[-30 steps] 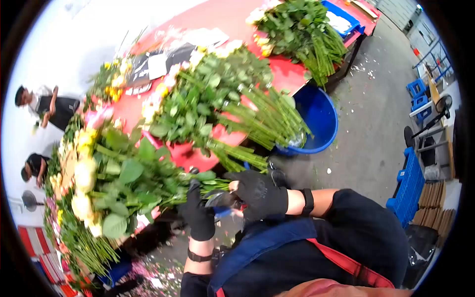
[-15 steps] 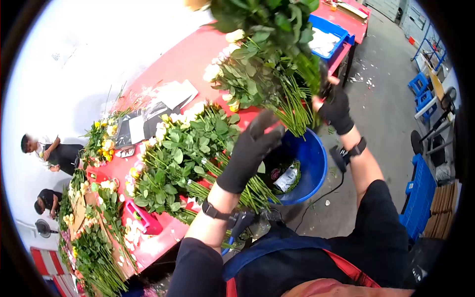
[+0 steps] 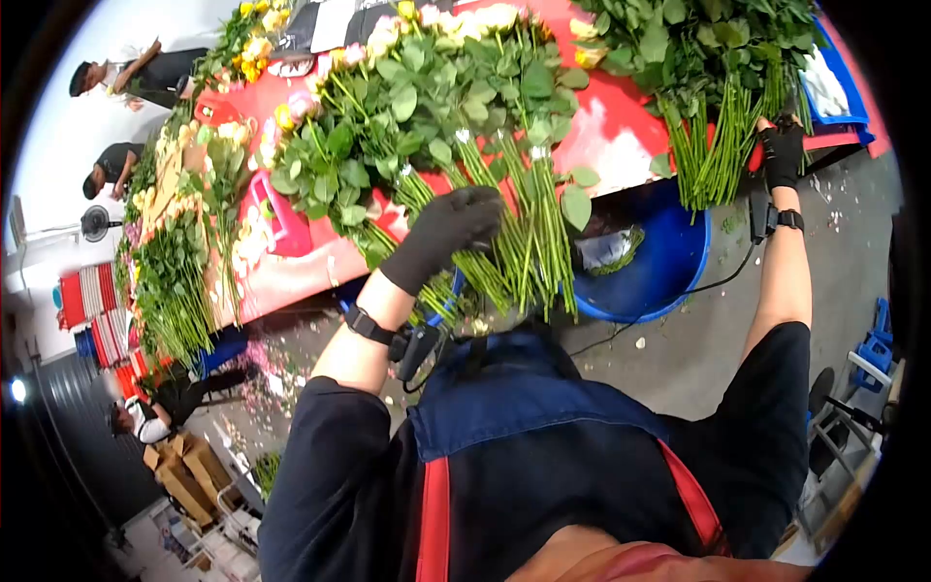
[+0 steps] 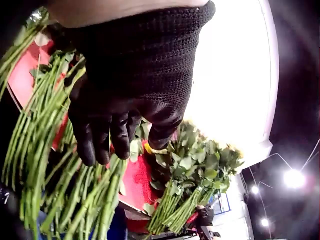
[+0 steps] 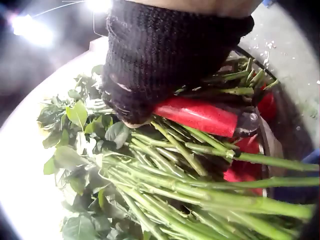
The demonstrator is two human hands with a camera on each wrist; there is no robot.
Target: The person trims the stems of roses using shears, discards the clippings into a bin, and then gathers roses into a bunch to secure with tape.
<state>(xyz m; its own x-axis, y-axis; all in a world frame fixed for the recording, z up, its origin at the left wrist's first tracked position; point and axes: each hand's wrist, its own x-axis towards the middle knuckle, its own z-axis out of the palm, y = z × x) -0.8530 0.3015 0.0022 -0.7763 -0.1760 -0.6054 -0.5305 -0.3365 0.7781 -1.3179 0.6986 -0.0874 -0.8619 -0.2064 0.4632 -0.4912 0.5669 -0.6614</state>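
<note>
Head view: my left hand (image 3: 451,233) was over the near bundle (image 3: 529,228) of rose stems, at its left side, fingers bent a little and clamped on nothing I could make out. That bundle lay on the red worktop (image 3: 611,136), leafy end away from me, stem ends toward me and past the edge. My right hand (image 3: 782,153) was at the right side of the far bundle (image 3: 713,145), well apart from the left; its stems also pointed back at me. So right hand nearer the far bundle, left hand nearer the near one. Blue bucket (image 3: 669,281) below the worktop edge, between the hands; blue tray (image 3: 853,121) just beside the right hand.

Left wrist view: left grip loose, fingers slightly apart and hanging down, stems right beneath. Touching or just above, couldn't tell. Far bundle sat farther off, with the right hand by its stems.

Right wrist view: right grip closed around a red-handled tool (image 5: 197,117). The handle lay over the stems, running nearly along them, leaves at one end. Far end of the tool was partly hidden; couldn't tell whether the grip took in any stems too.
</note>
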